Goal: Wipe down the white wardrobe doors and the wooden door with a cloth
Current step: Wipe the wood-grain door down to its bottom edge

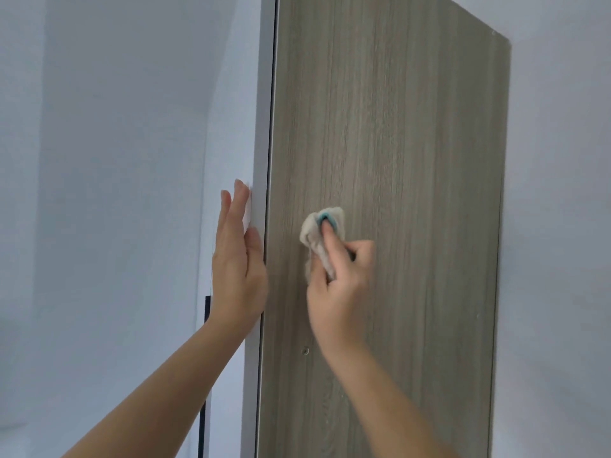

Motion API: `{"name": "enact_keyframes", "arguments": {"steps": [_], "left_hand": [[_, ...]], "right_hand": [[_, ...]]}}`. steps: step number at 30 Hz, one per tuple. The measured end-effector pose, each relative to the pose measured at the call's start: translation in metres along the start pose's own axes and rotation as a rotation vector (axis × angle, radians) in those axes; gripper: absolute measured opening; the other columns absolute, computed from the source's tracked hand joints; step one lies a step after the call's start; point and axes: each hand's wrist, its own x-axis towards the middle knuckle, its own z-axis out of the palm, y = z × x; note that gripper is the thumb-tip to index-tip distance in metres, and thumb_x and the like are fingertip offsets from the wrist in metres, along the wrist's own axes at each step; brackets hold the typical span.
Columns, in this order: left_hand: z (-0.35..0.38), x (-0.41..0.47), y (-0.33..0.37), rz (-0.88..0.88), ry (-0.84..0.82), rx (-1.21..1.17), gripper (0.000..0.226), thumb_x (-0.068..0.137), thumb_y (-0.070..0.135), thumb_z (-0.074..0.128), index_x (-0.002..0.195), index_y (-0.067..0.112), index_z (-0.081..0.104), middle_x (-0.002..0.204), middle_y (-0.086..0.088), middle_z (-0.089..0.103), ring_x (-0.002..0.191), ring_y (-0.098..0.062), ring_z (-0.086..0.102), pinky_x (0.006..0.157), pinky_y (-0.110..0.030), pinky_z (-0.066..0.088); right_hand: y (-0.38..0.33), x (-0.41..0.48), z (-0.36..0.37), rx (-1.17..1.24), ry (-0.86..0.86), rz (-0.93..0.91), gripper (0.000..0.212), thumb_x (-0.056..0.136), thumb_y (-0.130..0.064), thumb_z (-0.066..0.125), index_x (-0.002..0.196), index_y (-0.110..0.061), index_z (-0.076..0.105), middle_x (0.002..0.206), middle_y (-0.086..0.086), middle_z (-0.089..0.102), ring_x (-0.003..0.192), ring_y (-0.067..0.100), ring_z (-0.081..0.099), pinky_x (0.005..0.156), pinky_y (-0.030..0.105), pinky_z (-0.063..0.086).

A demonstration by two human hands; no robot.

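Our right hand (337, 279) is clamped on the cloth (319, 239), fingers curled around a bunched wad of it while the index finger pushes its top fold flat against the wooden door (390, 160), left of the door's middle and just above a small screw head (305, 351). The cloth looks soft, light and limp, pale with a teal patch at the fingertip, so we judge it is best gripped in a gathered fistful as now, with a finger or palm behind the contact patch; held loosely it would likely fold over and slip on the smooth laminate. Our left hand (238, 259) lies open and flat, fingers together and pointing up, beside the door's left edge against the white frame (264, 127), apparently steadying us or the door. Both forearms reach up from below the door's lower part, wrists nearly straight. The white wardrobe doors are not visible here; only pale wall (99, 160) lies further left of the door.
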Motion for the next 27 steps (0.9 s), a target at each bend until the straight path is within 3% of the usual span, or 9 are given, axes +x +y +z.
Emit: {"name": "enact_keyframes", "arguments": {"steps": [3,5,11,15,22,27], "left_hand": [[-0.003,-0.018,-0.005,-0.018,-0.006,-0.021,0.051,0.104,0.005,0.027,0.152,0.022,0.026,0.158,0.017,0.022,0.147,0.003,0.006,0.116,-0.011,0.01],[-0.004,-0.029,-0.009,-0.028,-0.018,-0.04,0.05,0.103,0.01,0.026,0.152,0.019,0.026,0.158,0.016,0.023,0.147,0.002,0.007,0.114,-0.008,0.011],[-0.007,-0.038,-0.01,-0.043,-0.053,-0.055,0.05,0.104,0.007,0.026,0.153,0.015,0.023,0.159,0.013,0.022,0.147,0.003,0.007,0.112,-0.006,0.012],[-0.007,-0.039,-0.01,-0.025,-0.042,-0.012,0.05,0.104,0.009,0.026,0.154,0.015,0.023,0.159,0.012,0.022,0.147,0.003,0.007,0.113,-0.006,0.012],[-0.002,-0.04,-0.011,-0.037,0.018,0.064,0.051,0.104,0.006,0.029,0.153,0.021,0.024,0.148,0.035,0.016,0.146,0.005,0.009,0.114,-0.008,0.013],[-0.001,-0.041,-0.01,-0.077,0.023,0.071,0.051,0.105,0.01,0.029,0.153,0.027,0.023,0.145,0.041,0.014,0.145,0.006,0.012,0.113,-0.006,0.014]], "right_hand": [[-0.016,-0.02,0.004,0.016,-0.066,-0.036,0.046,0.09,-0.012,0.059,0.136,-0.016,0.053,0.093,-0.002,0.037,0.075,0.012,0.045,0.07,0.021,0.048],[-0.019,-0.025,0.006,0.018,-0.067,-0.036,0.043,0.091,-0.019,0.057,0.134,-0.016,0.055,0.092,-0.001,0.039,0.074,0.012,0.046,0.066,0.025,0.049],[-0.013,-0.022,0.007,0.001,-0.035,-0.072,0.04,0.088,-0.011,0.063,0.128,-0.012,0.061,0.087,0.002,0.041,0.071,0.015,0.045,0.061,0.031,0.048],[-0.003,-0.018,0.002,-0.05,-0.043,-0.171,0.037,0.092,-0.016,0.061,0.128,-0.016,0.059,0.083,0.003,0.045,0.069,0.012,0.044,0.055,0.03,0.047],[0.032,-0.009,-0.011,-0.112,0.026,-0.202,0.04,0.09,-0.011,0.065,0.129,-0.015,0.056,0.087,-0.001,0.043,0.068,0.012,0.044,0.054,0.028,0.046],[0.082,0.007,-0.04,-0.153,0.089,-0.048,0.043,0.09,-0.013,0.058,0.133,-0.012,0.052,0.097,-0.001,0.039,0.078,0.008,0.044,0.071,0.016,0.045]]}}
